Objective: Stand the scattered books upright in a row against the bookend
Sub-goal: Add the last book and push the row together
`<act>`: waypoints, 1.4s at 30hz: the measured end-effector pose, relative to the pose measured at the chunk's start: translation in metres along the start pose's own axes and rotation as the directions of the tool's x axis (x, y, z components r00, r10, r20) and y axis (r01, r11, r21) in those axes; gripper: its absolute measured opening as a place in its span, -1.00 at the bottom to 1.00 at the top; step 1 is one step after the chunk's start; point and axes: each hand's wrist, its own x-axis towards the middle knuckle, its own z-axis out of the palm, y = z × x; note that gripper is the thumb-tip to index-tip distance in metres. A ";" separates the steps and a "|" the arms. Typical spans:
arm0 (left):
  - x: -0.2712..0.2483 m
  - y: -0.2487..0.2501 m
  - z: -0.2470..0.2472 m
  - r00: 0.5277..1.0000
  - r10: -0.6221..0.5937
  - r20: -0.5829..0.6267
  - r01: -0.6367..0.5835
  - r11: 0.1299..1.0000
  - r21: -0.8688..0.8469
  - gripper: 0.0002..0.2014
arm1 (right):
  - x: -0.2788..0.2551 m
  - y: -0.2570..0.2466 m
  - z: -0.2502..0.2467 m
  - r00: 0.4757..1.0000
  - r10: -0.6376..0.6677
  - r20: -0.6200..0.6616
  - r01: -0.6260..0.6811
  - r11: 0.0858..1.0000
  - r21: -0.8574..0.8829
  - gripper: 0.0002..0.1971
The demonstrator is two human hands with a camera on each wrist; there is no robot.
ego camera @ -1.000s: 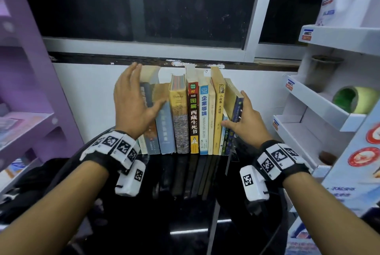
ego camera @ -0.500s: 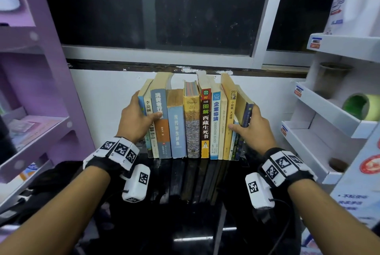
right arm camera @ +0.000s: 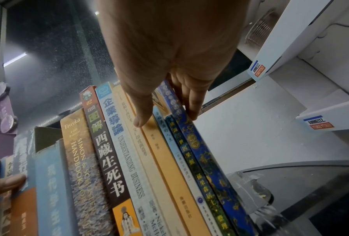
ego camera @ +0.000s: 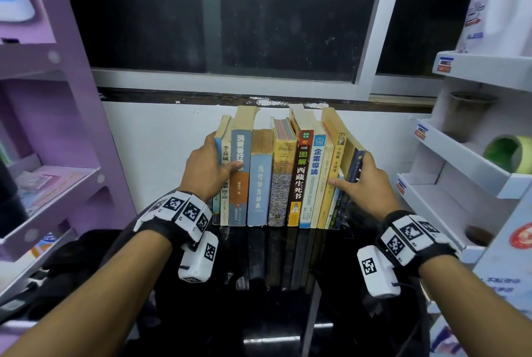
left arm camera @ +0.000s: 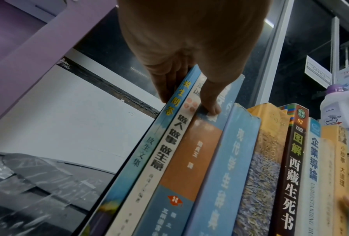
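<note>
A row of books [ego camera: 283, 178] stands upright, spines toward me, on the black glossy table [ego camera: 273, 313] against the white wall. My left hand [ego camera: 213, 160] is at the row's left end. Its fingers lie along the outer cover of the thin blue book [left arm camera: 149, 151] and its thumb rests across the spines. My right hand [ego camera: 357, 175] is at the right end, fingers flat on the dark blue patterned book [right arm camera: 202, 159], thumb on a yellow spine. The thin books at the right end lean slightly onto that hand. No bookend shows in any view.
A purple shelf unit [ego camera: 57, 184] stands close on the left, with a dark bag [ego camera: 72, 264] below it. On the right is a white shelf unit [ego camera: 460, 172] holding a green tape roll [ego camera: 506, 152] and a white bottle [ego camera: 495, 5]. A dark window [ego camera: 230, 25] is above the books.
My left hand has slid down from over the left books' spines to the row's left end. The left books now stand straighter. My right hand stays at the right end.
</note>
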 end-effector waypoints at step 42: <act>-0.001 -0.018 -0.014 0.999 0.030 0.038 -0.021 0.975 -0.221 -0.56 | -0.014 -0.017 0.008 0.999 0.022 -0.026 -0.020 0.997 0.080 -0.44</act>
